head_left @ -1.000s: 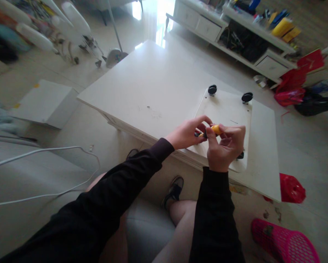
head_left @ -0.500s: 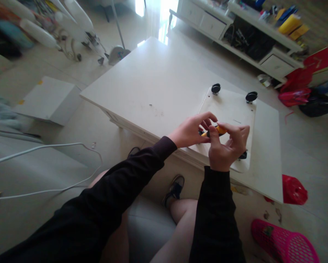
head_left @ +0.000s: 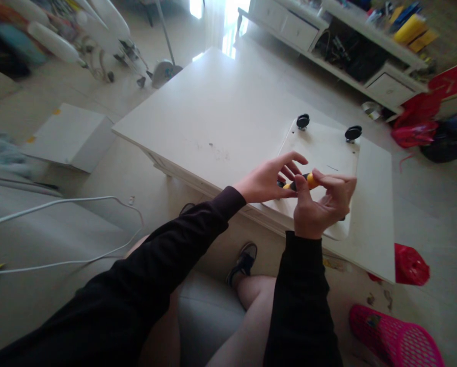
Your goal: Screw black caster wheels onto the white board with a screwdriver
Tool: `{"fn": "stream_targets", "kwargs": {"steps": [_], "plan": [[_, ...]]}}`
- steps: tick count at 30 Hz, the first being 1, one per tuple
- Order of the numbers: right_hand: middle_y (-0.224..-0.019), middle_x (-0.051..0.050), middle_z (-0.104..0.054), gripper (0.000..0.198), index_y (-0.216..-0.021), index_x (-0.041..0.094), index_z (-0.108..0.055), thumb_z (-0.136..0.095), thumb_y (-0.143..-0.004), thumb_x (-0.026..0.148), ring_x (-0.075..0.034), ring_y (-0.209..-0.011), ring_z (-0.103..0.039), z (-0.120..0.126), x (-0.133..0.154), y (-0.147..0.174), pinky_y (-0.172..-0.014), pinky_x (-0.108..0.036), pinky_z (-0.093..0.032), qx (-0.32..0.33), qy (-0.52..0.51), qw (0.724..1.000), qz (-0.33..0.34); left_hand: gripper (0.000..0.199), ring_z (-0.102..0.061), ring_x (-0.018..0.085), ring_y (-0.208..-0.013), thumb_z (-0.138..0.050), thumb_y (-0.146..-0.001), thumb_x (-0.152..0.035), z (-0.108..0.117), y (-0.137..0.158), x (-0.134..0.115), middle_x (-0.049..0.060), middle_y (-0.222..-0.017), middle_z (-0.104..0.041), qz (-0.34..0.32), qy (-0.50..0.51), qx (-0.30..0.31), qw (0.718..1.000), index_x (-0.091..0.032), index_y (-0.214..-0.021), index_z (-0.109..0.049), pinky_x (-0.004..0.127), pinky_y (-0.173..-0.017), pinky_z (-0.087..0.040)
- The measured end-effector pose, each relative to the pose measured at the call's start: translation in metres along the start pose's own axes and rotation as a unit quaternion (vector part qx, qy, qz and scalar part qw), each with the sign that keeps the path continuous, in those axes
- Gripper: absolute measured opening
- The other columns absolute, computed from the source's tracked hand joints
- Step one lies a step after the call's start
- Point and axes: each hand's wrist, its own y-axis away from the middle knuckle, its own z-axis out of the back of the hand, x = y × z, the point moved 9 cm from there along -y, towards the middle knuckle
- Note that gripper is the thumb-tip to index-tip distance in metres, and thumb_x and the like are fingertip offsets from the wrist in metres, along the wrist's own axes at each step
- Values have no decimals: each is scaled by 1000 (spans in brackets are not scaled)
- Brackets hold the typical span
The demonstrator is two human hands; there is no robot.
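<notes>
A screwdriver with a yellow and black handle is held over a white panel. My right hand pinches the handle between thumb and fingers. Around the other end of the screwdriver curls my left hand, thumb below and fingers above. The screwdriver's tip is hidden. Black caster wheels stand up from the panel; a second caster is at its far right corner. A dark caster shows partly behind my left fingers, and another is mostly covered by my right hand.
The panel lies on a white table with a small dark piece on its top. A pink basket and red bag are at the right. A white box stands left; a cabinet is behind.
My right hand has turned a little and shifted slightly right on the screwdriver handle. The left fingers have opened out a bit. The view has shifted slightly.
</notes>
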Motion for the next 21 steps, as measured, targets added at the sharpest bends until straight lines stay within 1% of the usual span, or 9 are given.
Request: {"fn": "stream_targets", "kwargs": {"steps": [3, 5, 7, 10, 12, 15, 16, 18, 21], "plan": [[-109, -5, -73, 13, -108, 24, -72, -71, -97, 32, -23, -107, -74, -9, -5, 4, -93, -47, -61, 41, -44, 998, -21, 44, -75, 19, -102, -80, -89, -17, -4, 0, 3, 6, -108, -75, 8, -12, -9, 1000, -20, -127, -58, 31, -87, -61], [-114, -6, -73, 14, -112, 24, -68, -67, -99, 31, -24, -110, -76, -16, -9, 7, -92, -47, -63, 67, -76, 994, -49, 40, -75, 18, -101, -79, -90, -16, -3, 0, 4, 6, -105, -76, 16, -19, -11, 1000, -19, -125, -58, 32, -88, -61], [-108, -3, -71, 16, -107, 24, -66, -74, -95, 32, -22, -104, -78, -18, -13, 9, -85, -42, -66, 71, -85, 991, -75, 38, -75, 18, -100, -79, -89, -13, -1, 0, 4, 7, -106, -77, 20, -37, -3, 999, -18, -121, -60, 32, -88, -61], [-102, 0, -64, 28, -100, 24, -65, -85, -86, 36, -19, -93, -75, -15, -17, 10, -72, -34, -65, 55, -56, 992, -97, 33, -75, 17, -98, -74, -85, -4, 3, 2, 5, 8, -107, -78, 43, -102, 20, 994, -16, -114, -65, 30, -86, -60], [-103, 0, -62, 28, -101, 24, -65, -84, -87, 37, -17, -89, -73, -14, -17, 10, -69, -33, -65, 54, -45, 993, -97, 26, -74, 16, -93, -65, -83, 3, 8, 5, 13, 7, -102, -78, 99, -182, 31, 978, -14, -102, -69, 30, -85, -59], [-107, -1, -62, 18, -108, 24, -65, -72, -93, 32, -17, -90, -74, -15, -14, 9, -73, -35, -66, 71, -85, 990, -83, 26, -74, 19, -91, -56, -84, 5, 12, 15, 36, 9, -96, -79, 218, -297, 56, 928, -14, -88, -72, 33, -89, -59], [-109, -2, -62, 18, -110, 25, -65, -70, -94, 30, -17, -91, -74, -14, -13, 9, -75, -36, -67, 75, -102, 989, -79, 27, -74, 20, -93, -55, -84, 5, 12, 19, 43, 10, -98, -80, 247, -316, 69, 913, -14, -88, -73, 34, -90, -58], [-110, -3, -63, 19, -111, 25, -66, -68, -93, 27, -18, -93, -75, -12, -12, 9, -79, -39, -68, 77, -121, 987, -76, 30, -75, 22, -99, -54, -85, 4, 6, 24, 54, 11, -107, -80, 278, -324, 88, 900, -14, -97, -74, 33, -92, -58], [-110, -3, -66, 19, -110, 24, -68, -71, -91, 27, -19, -95, -75, -9, -12, 8, -81, -42, -70, 73, -123, 986, -82, 37, -74, 23, -109, -50, -87, 5, -1, 26, 62, 13, -119, -79, 281, -304, 82, 906, -15, -111, -69, 34, -95, -57]]}}
